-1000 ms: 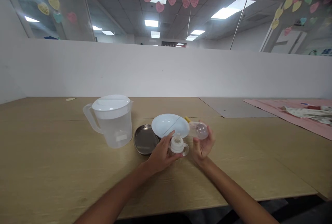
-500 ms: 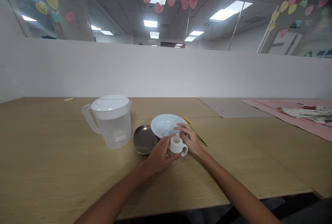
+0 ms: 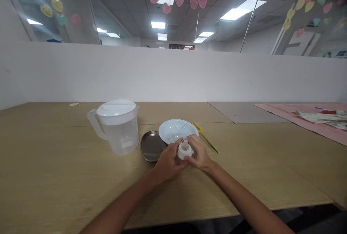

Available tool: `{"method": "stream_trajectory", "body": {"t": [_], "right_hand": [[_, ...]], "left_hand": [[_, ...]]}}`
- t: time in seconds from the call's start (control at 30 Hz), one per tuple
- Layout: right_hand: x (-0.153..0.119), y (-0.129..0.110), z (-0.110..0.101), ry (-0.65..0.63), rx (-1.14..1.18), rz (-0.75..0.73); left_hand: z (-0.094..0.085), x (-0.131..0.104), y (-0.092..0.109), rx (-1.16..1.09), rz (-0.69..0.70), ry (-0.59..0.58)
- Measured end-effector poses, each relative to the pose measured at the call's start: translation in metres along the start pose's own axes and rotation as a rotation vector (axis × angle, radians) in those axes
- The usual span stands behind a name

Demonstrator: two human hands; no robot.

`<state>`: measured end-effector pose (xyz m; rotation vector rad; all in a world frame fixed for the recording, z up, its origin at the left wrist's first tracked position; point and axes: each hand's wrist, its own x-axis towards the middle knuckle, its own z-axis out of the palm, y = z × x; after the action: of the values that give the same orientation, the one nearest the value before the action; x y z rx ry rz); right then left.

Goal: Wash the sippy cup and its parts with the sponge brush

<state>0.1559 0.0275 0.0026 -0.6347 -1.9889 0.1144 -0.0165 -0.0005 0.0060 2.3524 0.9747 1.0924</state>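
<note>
Between my two hands, in front of the bowl, is a baby bottle [image 3: 184,148] with a white collar and a clear teat pointing up. My left hand [image 3: 168,160] wraps round its left side. My right hand [image 3: 200,153] closes on the collar from the right, covering most of the bottle's white handle. A clear, rounded piece like a bottle cap [image 3: 177,137] lies in the white bowl [image 3: 168,125], just beyond my fingers. The lower body of the bottle is mostly hidden by my hands.
To the left stand a lidded clear pitcher [image 3: 121,132] and a dark metal tray [image 3: 151,147]. A yellow-and-green brush [image 3: 205,136] lies right of the bowl. Farther right a pink cloth [image 3: 287,114] and grey mat [image 3: 244,113] cover the table. A white wall [image 3: 162,73] rises behind.
My right hand has left the clear cap-like piece, now in the bowl, and closed on the bottle's collar. The bottle has turned, so its handle shows less. My left hand keeps its hold.
</note>
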Motion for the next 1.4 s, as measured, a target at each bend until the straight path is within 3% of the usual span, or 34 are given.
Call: {"method": "stream_trajectory", "body": {"t": [0.23,0.43,0.6,0.67,0.87,1.03,1.2,1.4], "right_hand": [[0.003,-0.014,-0.002,-0.060,0.140,0.126],[0.007,0.001,-0.016,-0.170,0.290,0.101],[0.006,0.031,-0.027,0.129,0.052,0.311],[0.005,0.033,-0.027,0.178,0.060,0.358],[0.009,0.010,-0.019,-0.179,0.180,0.133],[0.008,0.021,-0.029,-0.080,0.139,0.196],[0.009,0.007,-0.020,-0.173,0.177,0.157],[0.010,0.003,-0.025,-0.163,0.304,0.280]], "left_hand": [[-0.007,0.001,0.002,-0.091,-0.033,-0.095],[-0.009,0.000,0.002,-0.152,-0.119,-0.105],[-0.007,-0.001,0.005,-0.220,-0.179,-0.088],[-0.006,-0.001,0.007,-0.226,-0.200,-0.089],[-0.004,-0.001,0.006,-0.199,-0.193,-0.090],[-0.005,0.000,0.006,-0.166,-0.191,-0.036],[-0.001,-0.001,0.006,-0.109,-0.190,0.002],[-0.001,-0.002,0.007,-0.097,-0.199,-0.014]]}}
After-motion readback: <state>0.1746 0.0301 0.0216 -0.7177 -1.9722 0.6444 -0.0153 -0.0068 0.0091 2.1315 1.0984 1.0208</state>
